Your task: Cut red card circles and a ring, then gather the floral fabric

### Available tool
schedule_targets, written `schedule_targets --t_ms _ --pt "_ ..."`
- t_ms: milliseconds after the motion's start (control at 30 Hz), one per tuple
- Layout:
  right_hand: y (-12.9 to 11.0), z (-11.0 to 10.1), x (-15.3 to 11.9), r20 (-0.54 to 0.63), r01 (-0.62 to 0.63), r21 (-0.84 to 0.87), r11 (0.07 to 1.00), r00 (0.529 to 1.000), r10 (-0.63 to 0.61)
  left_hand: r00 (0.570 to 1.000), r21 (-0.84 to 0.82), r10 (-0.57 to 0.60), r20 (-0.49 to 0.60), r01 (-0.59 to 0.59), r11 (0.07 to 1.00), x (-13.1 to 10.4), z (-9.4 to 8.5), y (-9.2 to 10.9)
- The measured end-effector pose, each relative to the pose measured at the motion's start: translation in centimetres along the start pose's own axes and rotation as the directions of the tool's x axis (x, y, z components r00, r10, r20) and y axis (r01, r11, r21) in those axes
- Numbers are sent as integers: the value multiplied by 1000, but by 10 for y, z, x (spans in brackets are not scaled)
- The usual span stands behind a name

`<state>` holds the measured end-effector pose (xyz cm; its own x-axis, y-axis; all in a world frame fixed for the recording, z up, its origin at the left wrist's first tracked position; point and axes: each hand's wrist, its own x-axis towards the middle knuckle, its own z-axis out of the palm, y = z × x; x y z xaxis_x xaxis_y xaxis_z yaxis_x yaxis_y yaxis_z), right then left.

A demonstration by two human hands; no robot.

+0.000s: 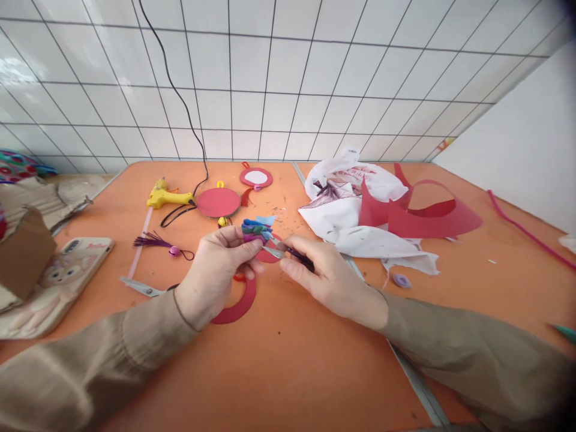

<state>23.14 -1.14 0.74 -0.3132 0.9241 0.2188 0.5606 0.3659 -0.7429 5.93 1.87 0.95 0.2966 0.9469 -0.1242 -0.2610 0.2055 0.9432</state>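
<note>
My left hand pinches a small folded bundle of blue, green and purple strips between thumb and fingers. My right hand is closed around dark-handled scissors, their metal blades pointing left against the bundle's lower edge. Below my hands lies a red ring, partly covered by my left hand. Just behind the bundle, small dark scraps litter the orange table. Beside my left wrist, the blades of another cutting tool show; its handle is mostly hidden.
At the back left are a yellow glue gun with a black cord, a red disc and a purple tassel with a bell. A phone lies far left. A white plastic bag and red sheet offcuts lie right.
</note>
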Motion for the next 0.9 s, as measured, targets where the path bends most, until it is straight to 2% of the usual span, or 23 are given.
schedule_targets --t_ms 133,367,600,900 --pt "-2 -1 -2 37 -12 43 999 999 10 999 31 41 -14 -41 999 -1 2 0" --pt "2 -3 -3 102 -109 141 984 990 95 998 66 67 -7 -66 996 -3 6 1" --pt "4 -4 -2 168 -181 272 945 976 139 999 48 37 30 -38 998 -2 6 -1" --pt "3 -5 0 207 -204 395 896 970 129 1000 10 -31 7 31 999 -3 8 1"
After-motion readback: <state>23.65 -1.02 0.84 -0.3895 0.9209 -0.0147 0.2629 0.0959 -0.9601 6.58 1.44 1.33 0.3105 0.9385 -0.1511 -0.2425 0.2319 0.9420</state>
